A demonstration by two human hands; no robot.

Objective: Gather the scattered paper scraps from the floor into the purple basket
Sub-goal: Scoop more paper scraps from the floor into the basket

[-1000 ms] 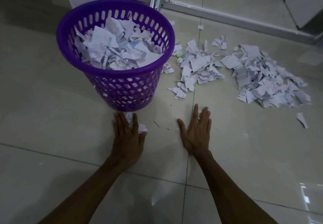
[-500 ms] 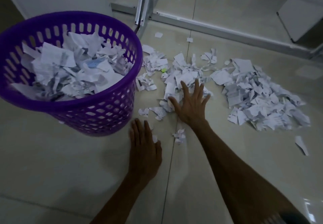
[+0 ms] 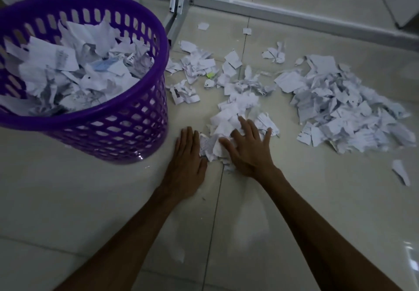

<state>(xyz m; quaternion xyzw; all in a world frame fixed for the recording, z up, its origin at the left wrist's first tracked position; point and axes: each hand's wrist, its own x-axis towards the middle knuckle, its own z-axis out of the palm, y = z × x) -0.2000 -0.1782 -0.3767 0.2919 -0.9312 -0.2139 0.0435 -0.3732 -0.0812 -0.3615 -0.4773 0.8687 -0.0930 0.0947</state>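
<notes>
Pale glossy floor tiles (image 3: 68, 200) fill the frame, with a metal frame rail (image 3: 294, 11) running across the top. One purple basket (image 3: 127, 129) stands at the upper left, heaped to near its rim with torn white paper. Half a second ago the right hand was stretched well up into the middle scatter; now it has come back down toward the lower centre, dragging scraps with it. That right hand (image 3: 249, 152) lies palm-down on a small bunched pile of scraps (image 3: 229, 122), fingers (image 3: 247, 127) spread wide over the paper, nothing pinched. The left hand (image 3: 186, 166) lies flat on the tile just left of that same pile, where it was before, its fingers straight and pressed together, their edge touching the scraps, so the bunch now sits between the two hands, just right of the basket's base. Two hands, two bare forearms, one basket. On the floor I count three loose groups of paper: the bunch at the hands trailing upward, a thinner scatter (image 3: 195, 68) right beside the basket, and one big heap (image 3: 340, 107) at the right. One stray scrap (image 3: 401, 172) lies apart at the far right, and two tiny bits (image 3: 203, 25) sit near the rail.
</notes>
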